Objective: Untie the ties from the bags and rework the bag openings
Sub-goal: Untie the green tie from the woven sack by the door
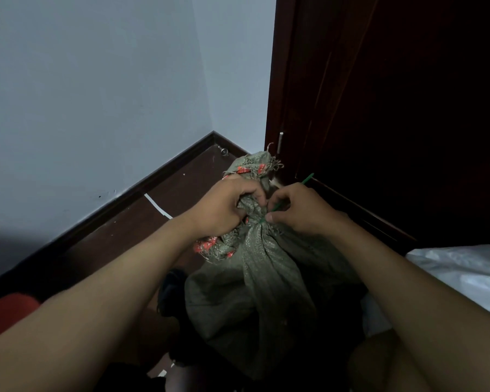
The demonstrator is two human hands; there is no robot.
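Bag: a grey-green woven sack [266, 292] with red print near its frayed top edge, standing on the dark floor [187, 182] in the room corner, its neck bunched tight
Tie: a thin green tie [276, 206] wrapped round the gathered neck, one free end sticking up and to the right past the fingers toward the door
Left hand: the left hand [224, 210] clenches the bunched fabric just above the tie, fingers curled round the neck, the loose frayed top spilling out above and below the fist
Right hand: the right hand [297, 210] pinches the tie between thumb and curled fingers, right against the neck of the sack and touching the fabric
Surroundings: pale wall [96, 94] with dark skirting board [153, 182] behind; dark wooden door [379, 108] to the right; a white plastic bag [458, 267] at the right edge; a white strip [157, 206] lying on the floor; something red [9, 312] at lower left
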